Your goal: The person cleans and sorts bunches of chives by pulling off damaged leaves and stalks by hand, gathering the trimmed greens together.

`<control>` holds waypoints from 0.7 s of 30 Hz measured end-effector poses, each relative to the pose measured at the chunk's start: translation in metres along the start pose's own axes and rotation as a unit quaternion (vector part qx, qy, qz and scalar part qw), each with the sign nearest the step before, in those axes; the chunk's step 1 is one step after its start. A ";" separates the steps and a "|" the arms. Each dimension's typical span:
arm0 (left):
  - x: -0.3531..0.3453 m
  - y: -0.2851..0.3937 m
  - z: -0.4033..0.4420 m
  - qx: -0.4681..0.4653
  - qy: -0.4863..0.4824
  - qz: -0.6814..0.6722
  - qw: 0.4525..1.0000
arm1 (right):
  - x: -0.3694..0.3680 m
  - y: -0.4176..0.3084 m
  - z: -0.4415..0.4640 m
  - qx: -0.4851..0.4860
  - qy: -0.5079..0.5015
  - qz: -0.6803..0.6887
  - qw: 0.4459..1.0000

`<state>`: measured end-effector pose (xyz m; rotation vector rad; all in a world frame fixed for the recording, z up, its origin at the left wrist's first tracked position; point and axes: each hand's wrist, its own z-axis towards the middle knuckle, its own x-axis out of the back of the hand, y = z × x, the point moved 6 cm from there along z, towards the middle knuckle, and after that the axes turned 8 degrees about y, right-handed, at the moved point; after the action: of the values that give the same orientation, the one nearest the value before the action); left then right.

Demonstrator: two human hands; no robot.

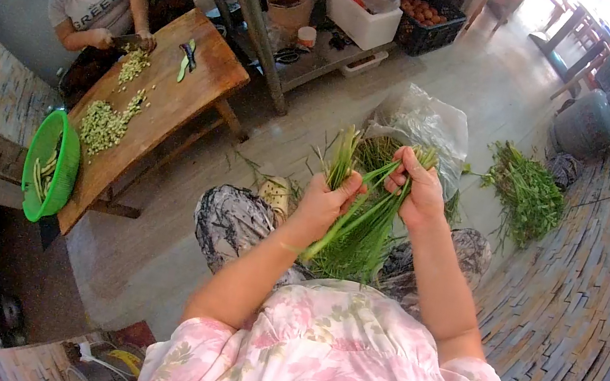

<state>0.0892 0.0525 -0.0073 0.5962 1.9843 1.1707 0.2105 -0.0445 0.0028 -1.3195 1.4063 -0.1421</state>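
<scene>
Between my knees, both hands grip long green herb stalks. My left hand is closed around a bunch of cut-looking stems, whose ends stick up past the thumb. Closed fingers of my right hand pinch other stalks that slant across toward the left hand. Below the hands hang fine feathery green leaves over my lap. Just beyond the hands lies a clear plastic bag with more greens beside it. The exact kind of herb cannot be made out.
A pile of leafy greens lies on the floor to the right, near a gas cylinder. At left, a person cuts pale pieces on a wooden bench. A green basket stands at its end. Shelved crates are behind.
</scene>
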 end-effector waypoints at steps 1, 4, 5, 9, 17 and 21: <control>0.001 0.004 -0.001 -0.031 0.009 0.017 0.999 | -0.002 0.000 -0.002 0.004 0.007 -0.002 1.000; 0.025 0.012 0.000 -0.083 0.183 -0.005 0.980 | -0.005 -0.007 -0.008 0.033 0.033 -0.001 0.999; 0.039 0.012 0.006 -0.071 0.190 -0.034 0.979 | -0.003 -0.014 -0.008 0.053 0.044 0.002 0.998; 0.063 0.022 0.011 -0.038 0.153 -0.032 0.987 | -0.003 -0.028 -0.011 0.076 0.039 -0.041 0.996; 0.009 0.011 -0.013 0.063 -0.045 0.107 0.991 | -0.015 -0.014 -0.013 0.112 0.025 -0.172 0.978; 0.019 0.008 -0.008 0.045 -0.010 0.102 0.994 | -0.009 -0.018 -0.013 0.135 0.035 -0.189 0.972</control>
<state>0.0717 0.0651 -0.0046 0.8710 2.0029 1.1949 0.2091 -0.0514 0.0251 -1.3482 1.1327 -0.6182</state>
